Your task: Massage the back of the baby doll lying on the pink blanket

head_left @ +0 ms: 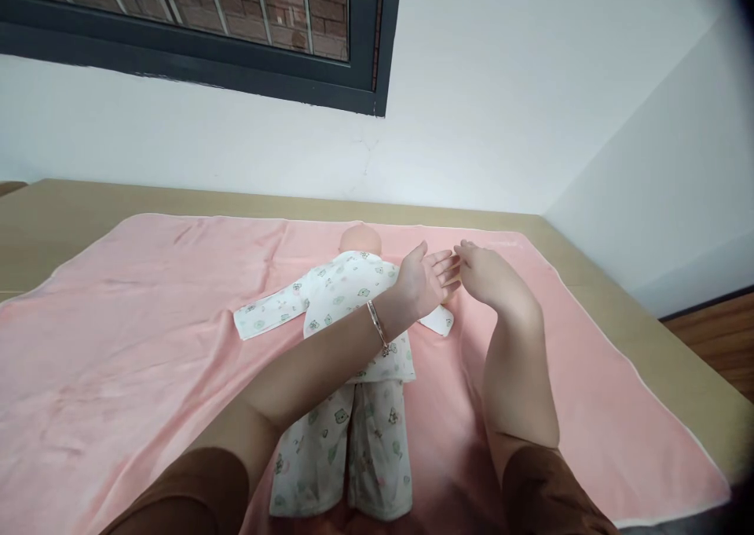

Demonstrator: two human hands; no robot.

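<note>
Doll (pixel 360 240) lies at full length on a pink blanket (pixel 159 283), dressed in a printed white top (pixel 335 303) and matching trousers (pixel 382 448). Clock readings are taken from its chest: head at 12, one sleeve (pixel 271 313) stretched out to 9, trouser legs at 6. Left hand (pixel 422 280), found between 2 and 3 o'clock, is spread, palm upward, fingers extended, with nothing in its grasp. A bracelet (pixel 377 325) circles that wrist; the forearm crosses above the clothing. Right hand (pixel 484 276), farther out along the same bearing, bends at the wrist and points its fingertips toward the left hand's fingers. Contact between them cannot be confirmed. Its palm is concealed, so its openness and any contents cannot be determined. Dark-framed window (pixel 377 40) noted towards 11 o'clock, set in a white wall (pixel 471 103).
</note>
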